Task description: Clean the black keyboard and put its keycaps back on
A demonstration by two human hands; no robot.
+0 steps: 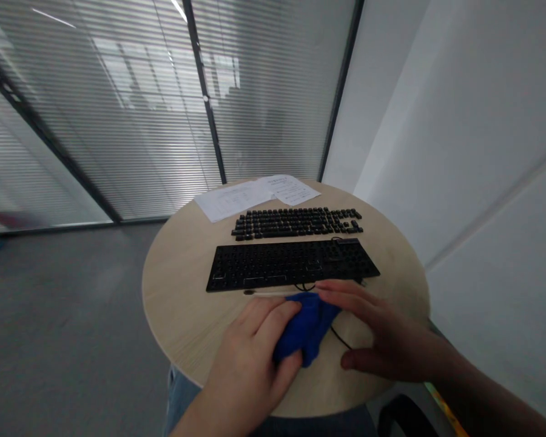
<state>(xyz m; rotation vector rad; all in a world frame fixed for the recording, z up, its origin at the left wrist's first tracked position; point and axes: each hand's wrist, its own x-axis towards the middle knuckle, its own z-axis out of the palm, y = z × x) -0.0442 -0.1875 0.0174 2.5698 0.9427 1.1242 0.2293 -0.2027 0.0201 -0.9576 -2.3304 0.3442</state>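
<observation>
Taking twelve o'clock as the far edge of the round table (177, 279), a blue cloth (307, 328) sits bunched just on the near side of the middle, toward half past five. The left hand (255, 346), coming in from seven, is closed around it, fingers over the top and thumb at its near side; whatever the cloth covers is hidden. The right hand (373, 328), at four, is loosely open with thumb well apart; whether its fingertips touch the cloth or hover over it, I cannot tell. Just beyond, toward twelve, lies a black keyboard (291, 262), its surface too dark to read, its near right edge partly behind the fingers. Farther on are rows of loose black keycaps (295, 223), legends illegible, then printed papers (236, 198) around twelve, the text too small. A cable (341, 337) emerges toward five and vanishes near the right thumb. A thin pale stick (266, 294) runs behind the cloth; its kind is unclear.
</observation>
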